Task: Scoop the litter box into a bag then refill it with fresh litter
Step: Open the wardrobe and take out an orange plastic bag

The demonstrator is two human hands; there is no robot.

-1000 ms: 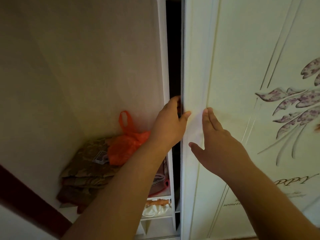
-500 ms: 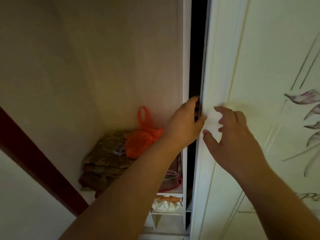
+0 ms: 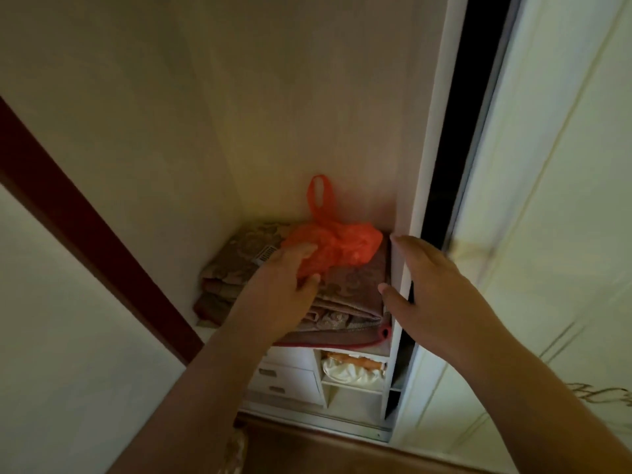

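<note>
An orange plastic bag (image 3: 342, 248) with a loop handle sticking up lies on a pile of folded brown patterned blankets (image 3: 345, 299) on a wardrobe shelf. My left hand (image 3: 273, 295) reaches onto the shelf, with its fingers over the bag's lower left corner and its thumb under it. My right hand (image 3: 434, 289) is spread open beside the white upright wardrobe panel (image 3: 434, 165), holding nothing. No litter box, scoop or litter is in view.
The white sliding wardrobe door (image 3: 554, 200) stands at the right, with a dark gap beside it. Below the shelf are white drawers (image 3: 284, 374) and a cubby holding pale cloth (image 3: 352, 371). A dark red trim (image 3: 85, 217) crosses the left wall.
My left hand left the door edge and dropped onto the orange bag. My right hand came off the door and now hovers open. The door has slid further right.
</note>
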